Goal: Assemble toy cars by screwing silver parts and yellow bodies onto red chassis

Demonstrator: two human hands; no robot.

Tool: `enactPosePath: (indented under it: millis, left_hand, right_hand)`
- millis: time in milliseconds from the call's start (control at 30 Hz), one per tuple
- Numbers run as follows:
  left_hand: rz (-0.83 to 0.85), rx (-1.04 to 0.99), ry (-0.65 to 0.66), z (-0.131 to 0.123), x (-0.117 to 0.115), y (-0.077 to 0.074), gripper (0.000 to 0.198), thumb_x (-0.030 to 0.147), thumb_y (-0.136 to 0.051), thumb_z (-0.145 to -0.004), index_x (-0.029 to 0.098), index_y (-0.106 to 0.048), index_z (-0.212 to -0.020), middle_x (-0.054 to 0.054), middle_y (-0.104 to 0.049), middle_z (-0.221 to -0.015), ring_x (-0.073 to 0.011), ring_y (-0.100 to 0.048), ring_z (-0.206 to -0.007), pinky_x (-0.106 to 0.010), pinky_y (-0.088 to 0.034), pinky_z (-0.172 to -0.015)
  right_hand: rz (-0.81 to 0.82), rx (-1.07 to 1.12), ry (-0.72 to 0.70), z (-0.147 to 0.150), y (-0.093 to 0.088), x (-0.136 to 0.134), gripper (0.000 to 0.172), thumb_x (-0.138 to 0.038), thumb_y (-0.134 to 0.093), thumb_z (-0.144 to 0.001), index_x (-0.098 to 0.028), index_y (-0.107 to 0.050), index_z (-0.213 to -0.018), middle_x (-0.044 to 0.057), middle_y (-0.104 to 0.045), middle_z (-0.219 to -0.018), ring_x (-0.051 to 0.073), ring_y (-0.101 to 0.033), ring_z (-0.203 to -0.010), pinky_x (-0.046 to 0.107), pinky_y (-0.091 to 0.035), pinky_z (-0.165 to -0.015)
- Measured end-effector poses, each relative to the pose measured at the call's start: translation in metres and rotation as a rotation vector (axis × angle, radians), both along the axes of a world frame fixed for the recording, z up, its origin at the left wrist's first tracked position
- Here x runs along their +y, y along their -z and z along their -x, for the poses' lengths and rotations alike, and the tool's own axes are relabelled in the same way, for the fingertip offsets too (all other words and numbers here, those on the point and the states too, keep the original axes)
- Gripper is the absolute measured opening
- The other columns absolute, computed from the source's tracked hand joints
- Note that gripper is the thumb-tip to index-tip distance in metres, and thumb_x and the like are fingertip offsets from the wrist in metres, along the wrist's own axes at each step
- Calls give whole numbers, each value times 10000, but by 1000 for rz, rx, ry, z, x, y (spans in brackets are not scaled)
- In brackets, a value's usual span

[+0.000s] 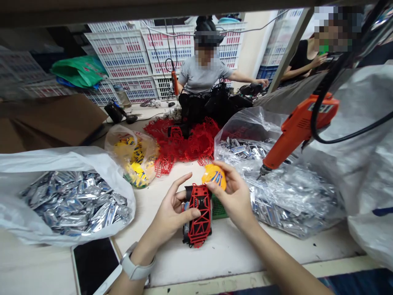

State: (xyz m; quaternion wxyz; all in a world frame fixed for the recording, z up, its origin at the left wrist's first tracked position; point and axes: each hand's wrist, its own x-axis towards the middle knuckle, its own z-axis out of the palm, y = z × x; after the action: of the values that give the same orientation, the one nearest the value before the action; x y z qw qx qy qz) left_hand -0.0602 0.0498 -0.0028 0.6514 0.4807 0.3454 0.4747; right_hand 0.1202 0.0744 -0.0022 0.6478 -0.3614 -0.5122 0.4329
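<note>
My left hand (175, 209) grips a toy car chassis (199, 217) with a red lattice frame over black parts and wheels, its thumb pressed on the frame. Between the thumb and fingers of my right hand (235, 194) is a yellow-orange printed plastic piece (214, 176), held just above the car's far end. Under the car's right side shows a green perforated mat (218, 208), partly hidden. Beyond my hands lies a heap of red lattice frames (196, 141). A clear bag of yellow printed pieces (138, 172) stands to their left.
Bags of silvery parts stand at left (80, 200) and right (288, 200). An orange electric screwdriver (294, 129) hangs at right, tip down. A tablet (95, 262) lies front left. Two people work beyond, near stacked crates (123, 53) and black parts (202, 104).
</note>
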Motion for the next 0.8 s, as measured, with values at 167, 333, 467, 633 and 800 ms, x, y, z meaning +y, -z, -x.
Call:
enactPosePath:
  millis: [167, 333, 467, 633, 800]
  left_hand:
    - [-76, -56, -320, 1, 5, 2, 593, 316, -921, -705, 229, -669, -1235, -46, -787, -1058, -167, -730, -934, -258, -560, -869]
    - [-82, -271, -769, 11, 18, -7, 497, 221, -959, -577, 250, -746, -1026, -2, -779, -1065, -160, -697, -1007, -249, -545, -919]
    - [-26, -337, -724, 13, 19, -17, 440, 223, -911, -643, 284, -741, -1044, 10, -787, -1067, -192, -707, -1015, -359, -580, -952]
    - [97, -358, -614, 0, 12, -14, 444, 243, -930, -618, 259, -755, -1025, -12, -811, -1016, -233, -754, -978, -415, -624, -916]
    - [153, -257, -400, -10, 5, -1, 487, 305, -933, -627, 205, -739, -1062, -78, -803, -1082, -271, -751, -1023, -439, -598, -971]
  right_hand:
    - [75, 176, 18, -6, -4, 7, 451, -473, -818, -816, -246, -626, -1155, 51, -744, -1053, 183, -735, -885, 308, -623, -743]
    - [249, 252, -140, 13, 7, -1, 502, -640, -756, -814, -242, -568, -1057, 17, -713, -925, 161, -725, -729, 287, -625, -596]
    - [273, 246, -96, 29, 16, -9, 524, -637, -786, -783, -252, -557, -1052, -10, -659, -917, 153, -721, -732, 299, -651, -621]
    - [241, 264, 8, 25, 13, -6, 532, -645, -770, -795, -273, -535, -1093, 0, -660, -1007, 167, -731, -832, 331, -658, -720]
    - [222, 279, -12, 17, 9, -2, 548, -632, -774, -804, -276, -515, -1131, 28, -728, -1066, 199, -726, -979, 373, -612, -888]
